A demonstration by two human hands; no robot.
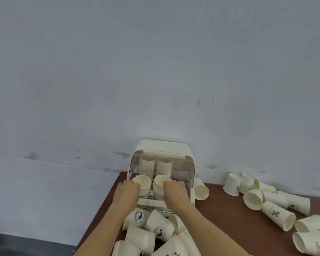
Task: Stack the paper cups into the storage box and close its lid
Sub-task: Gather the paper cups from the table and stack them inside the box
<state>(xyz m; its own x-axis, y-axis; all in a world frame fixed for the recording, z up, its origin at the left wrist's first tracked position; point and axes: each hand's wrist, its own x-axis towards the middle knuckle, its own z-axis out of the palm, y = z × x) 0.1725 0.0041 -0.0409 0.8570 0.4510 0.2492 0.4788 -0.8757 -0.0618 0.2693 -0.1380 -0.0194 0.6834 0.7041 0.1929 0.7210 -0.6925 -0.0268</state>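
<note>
A cream storage box (185, 154) stands at the back of the brown table (229, 224), its front lid raised. Two tall stacks of paper cups (155, 166) stand at the back inside it. My left hand (127, 194) grips a short stack of cups (142, 182) at the box's front left. My right hand (175, 194) grips another short stack (160, 182) at the front right. Both stacks sit on the box's slatted tray.
Loose paper cups (155, 230) lie in a heap just in front of the box, under my forearms. More cups (266, 200) lie scattered on the right, and one cup (201, 190) leans beside the box. A pale wall is behind; the table's left edge runs diagonally.
</note>
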